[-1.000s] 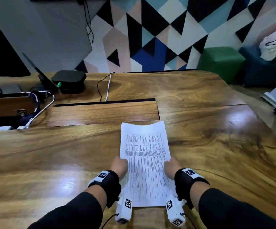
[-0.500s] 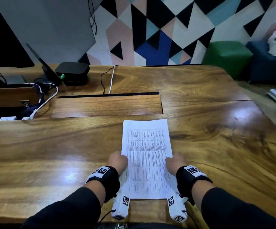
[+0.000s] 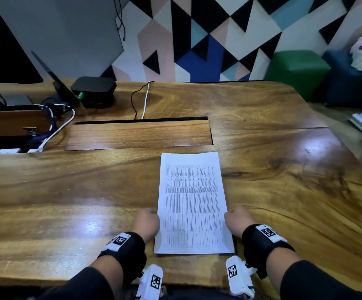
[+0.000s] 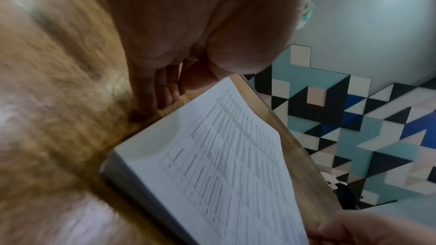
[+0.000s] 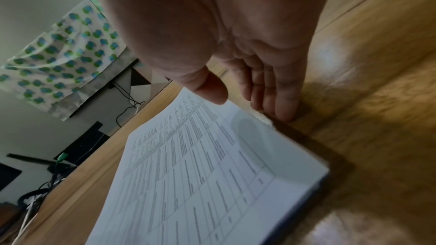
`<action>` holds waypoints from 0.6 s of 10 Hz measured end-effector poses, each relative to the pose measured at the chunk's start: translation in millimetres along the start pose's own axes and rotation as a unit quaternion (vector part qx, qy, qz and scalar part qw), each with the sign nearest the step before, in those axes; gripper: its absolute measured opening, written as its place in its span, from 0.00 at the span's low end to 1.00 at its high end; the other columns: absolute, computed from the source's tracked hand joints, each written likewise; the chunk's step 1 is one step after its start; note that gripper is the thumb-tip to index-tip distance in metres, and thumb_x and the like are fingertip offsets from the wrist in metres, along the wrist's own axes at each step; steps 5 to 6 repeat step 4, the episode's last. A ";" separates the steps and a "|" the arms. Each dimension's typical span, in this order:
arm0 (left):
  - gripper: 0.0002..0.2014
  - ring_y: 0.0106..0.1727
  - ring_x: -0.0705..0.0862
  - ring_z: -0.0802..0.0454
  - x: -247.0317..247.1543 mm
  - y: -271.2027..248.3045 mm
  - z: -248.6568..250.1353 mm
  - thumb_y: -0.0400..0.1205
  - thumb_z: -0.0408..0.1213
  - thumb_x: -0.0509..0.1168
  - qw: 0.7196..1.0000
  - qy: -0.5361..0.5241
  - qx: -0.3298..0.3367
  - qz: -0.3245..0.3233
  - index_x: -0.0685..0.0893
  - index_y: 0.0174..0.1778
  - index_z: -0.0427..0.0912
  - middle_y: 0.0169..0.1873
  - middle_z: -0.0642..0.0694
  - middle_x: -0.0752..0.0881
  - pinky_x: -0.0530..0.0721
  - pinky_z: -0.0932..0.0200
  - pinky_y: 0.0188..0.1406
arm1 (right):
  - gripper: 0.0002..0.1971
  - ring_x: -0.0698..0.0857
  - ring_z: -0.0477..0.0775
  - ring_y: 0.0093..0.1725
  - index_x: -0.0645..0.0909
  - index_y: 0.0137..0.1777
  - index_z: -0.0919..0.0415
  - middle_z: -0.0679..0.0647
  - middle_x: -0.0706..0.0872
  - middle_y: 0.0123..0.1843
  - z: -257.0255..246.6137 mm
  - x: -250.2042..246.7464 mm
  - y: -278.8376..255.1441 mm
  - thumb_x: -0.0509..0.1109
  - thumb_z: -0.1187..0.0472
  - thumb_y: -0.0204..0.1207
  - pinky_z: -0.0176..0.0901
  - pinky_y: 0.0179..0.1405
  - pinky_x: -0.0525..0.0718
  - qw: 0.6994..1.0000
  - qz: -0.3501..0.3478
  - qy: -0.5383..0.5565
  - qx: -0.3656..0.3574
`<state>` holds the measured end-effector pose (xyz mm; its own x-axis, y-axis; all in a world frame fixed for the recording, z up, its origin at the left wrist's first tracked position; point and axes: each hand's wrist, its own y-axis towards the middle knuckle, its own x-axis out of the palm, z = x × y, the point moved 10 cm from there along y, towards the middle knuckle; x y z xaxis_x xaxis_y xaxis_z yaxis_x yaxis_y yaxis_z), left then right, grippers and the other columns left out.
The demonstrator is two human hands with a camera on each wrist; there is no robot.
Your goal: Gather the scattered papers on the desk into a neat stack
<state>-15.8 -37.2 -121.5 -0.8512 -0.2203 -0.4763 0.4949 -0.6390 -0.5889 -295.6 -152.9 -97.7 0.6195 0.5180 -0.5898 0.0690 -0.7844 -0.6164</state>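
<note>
The stack of printed papers [image 3: 192,202] lies flat on the wooden surface [image 3: 67,191], long edges running away from the person, its sheets squared into one pile with a table of small text on top. The left hand [image 3: 146,223] stands against the pile's left edge and the right hand [image 3: 238,220] against its right edge. In the wrist views each grip is released: fingers [image 4: 151,98] extended downward, tips on the wood just beside the paper edge, thumb hovering over the top sheet. Farther back, a black box [image 3: 93,90] sits near the wall with cables [image 3: 143,102] beside it.
</note>
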 end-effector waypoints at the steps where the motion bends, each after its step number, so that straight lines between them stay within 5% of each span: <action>1: 0.19 0.42 0.92 0.39 11.9 -6.7 -15.2 0.77 0.27 0.51 0.999 -0.032 -0.013 -0.039 0.89 0.42 0.34 0.40 0.40 0.94 0.86 0.49 0.35 | 0.09 0.82 0.58 0.48 0.75 0.38 0.57 0.54 0.82 0.44 8.9 6.4 -7.7 0.58 0.61 0.79 0.42 0.48 0.78 1.000 -0.012 -0.020 0.007; 2: 0.19 0.46 0.92 0.34 17.8 -9.7 -18.2 0.77 0.27 0.51 0.998 -0.034 -0.015 -0.044 0.90 0.42 0.35 0.41 0.39 0.94 0.84 0.52 0.38 | 0.08 0.85 0.59 0.50 0.77 0.42 0.57 0.53 0.84 0.46 9.6 16.4 -10.8 0.57 0.60 0.78 0.43 0.49 0.80 1.000 -0.024 -0.020 -0.002; 3: 0.16 0.49 0.88 0.39 1.3 -8.7 -9.7 0.79 0.28 0.52 1.000 -0.014 -0.016 -0.006 0.87 0.49 0.35 0.48 0.41 0.91 0.84 0.51 0.46 | 0.14 0.83 0.55 0.39 0.74 0.30 0.57 0.51 0.81 0.34 13.8 2.2 -8.4 0.61 0.58 0.78 0.41 0.38 0.76 1.000 -0.001 0.027 0.008; 4: 0.21 0.67 0.80 0.40 -43.3 -11.8 -16.9 0.82 0.33 0.55 0.993 0.077 0.019 0.089 0.81 0.69 0.36 0.66 0.37 0.83 0.77 0.49 0.68 | 0.10 0.81 0.56 0.39 0.77 0.38 0.59 0.53 0.82 0.37 42.5 -25.0 -6.4 0.68 0.53 0.75 0.43 0.39 0.78 0.997 0.056 0.038 0.038; 6: 0.21 0.67 0.80 0.40 -43.3 -11.8 -16.9 0.82 0.33 0.55 0.993 0.077 0.019 0.089 0.81 0.69 0.36 0.66 0.37 0.83 0.77 0.49 0.68 | 0.10 0.81 0.56 0.39 0.77 0.38 0.59 0.53 0.82 0.37 42.5 -25.0 -6.4 0.68 0.53 0.75 0.43 0.39 0.78 0.997 0.056 0.038 0.038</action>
